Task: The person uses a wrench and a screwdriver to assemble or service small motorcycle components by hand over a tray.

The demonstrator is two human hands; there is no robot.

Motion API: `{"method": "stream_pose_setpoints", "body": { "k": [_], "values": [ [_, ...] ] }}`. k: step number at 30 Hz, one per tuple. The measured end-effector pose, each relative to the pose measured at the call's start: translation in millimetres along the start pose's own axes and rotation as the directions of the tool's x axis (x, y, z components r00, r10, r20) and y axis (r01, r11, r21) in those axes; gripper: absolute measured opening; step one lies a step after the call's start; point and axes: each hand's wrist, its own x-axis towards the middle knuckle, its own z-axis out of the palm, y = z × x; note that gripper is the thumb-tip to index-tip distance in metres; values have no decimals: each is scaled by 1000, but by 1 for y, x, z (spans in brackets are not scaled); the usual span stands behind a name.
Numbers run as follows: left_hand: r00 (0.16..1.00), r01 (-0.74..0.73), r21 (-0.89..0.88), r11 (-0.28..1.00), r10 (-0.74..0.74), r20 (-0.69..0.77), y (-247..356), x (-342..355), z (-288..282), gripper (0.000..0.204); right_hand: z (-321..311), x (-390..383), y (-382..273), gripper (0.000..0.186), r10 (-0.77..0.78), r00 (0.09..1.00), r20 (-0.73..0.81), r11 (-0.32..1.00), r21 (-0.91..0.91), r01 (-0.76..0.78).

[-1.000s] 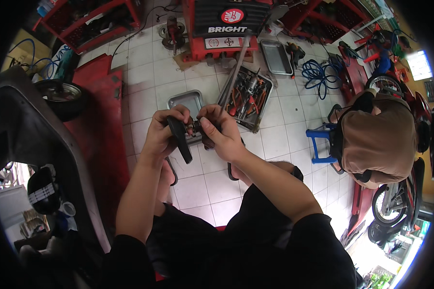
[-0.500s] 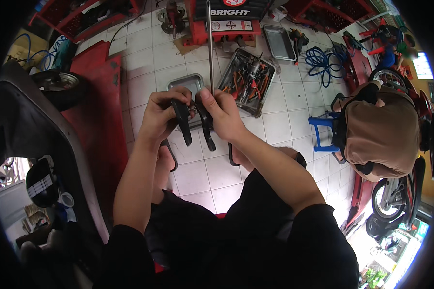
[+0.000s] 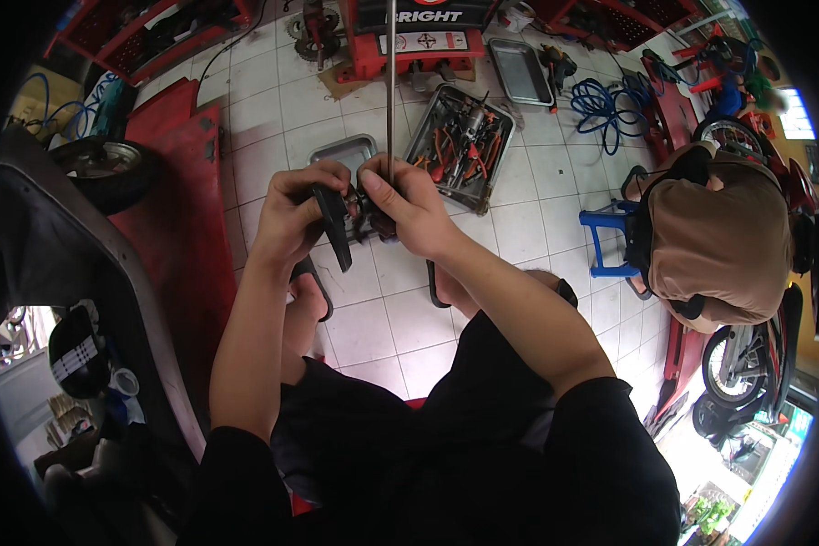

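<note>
My left hand (image 3: pixel 287 214) is closed on a flat, tapered black part (image 3: pixel 334 232), pinched between thumb and fingers. Beside it, almost touching, my right hand (image 3: pixel 414 205) is closed with its thumb across a long thin metal rod (image 3: pixel 390 100) that stands up past the top of the view. A small dark piece (image 3: pixel 359 217) shows between the hands; most of it lies behind my right fingers. Beneath my hands on the tiled floor sits a shallow metal tray (image 3: pixel 341 146), partly covered by them.
A metal tray (image 3: pixel 469 202) full of pliers and other tools lies ahead, right of my hands. Farther back are an empty tray (image 3: pixel 521 73) and a coiled blue hose (image 3: pixel 601 114). A red platform (image 3: pixel 177 200) flanks my left. A person (image 3: pixel 714 237) sits near a blue stool (image 3: pixel 607 246) at right.
The curved black part by my right hand hung down in plain sight; now it is turned and mostly hidden behind the fingers. My hands have drawn slightly closer together.
</note>
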Motion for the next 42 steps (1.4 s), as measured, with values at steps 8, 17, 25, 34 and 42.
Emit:
{"method": "stream_pose_setpoints", "body": {
  "k": [8,17,25,34,42],
  "values": [
    [1000,-3,107,994,2,10,0,-2,-4,20,6,13,13,37,-161,987,18,983,-86,161],
    [998,-35,131,991,41,-44,-1,1,1,16,-1,-1,2,38,16,1000,26,999,32,-17],
    [995,-25,98,995,35,-96,-3,-1,-5,21,4,-3,4,25,-348,937,-6,870,-375,321],
    [987,-45,248,968,81,-140,-11,-1,3,21,5,-2,5,21,-599,798,-68,643,-635,429],
    [984,-91,582,808,163,-73,1,-2,8,21,0,-1,3,35,-434,897,-80,761,-565,318]
  ]
}}
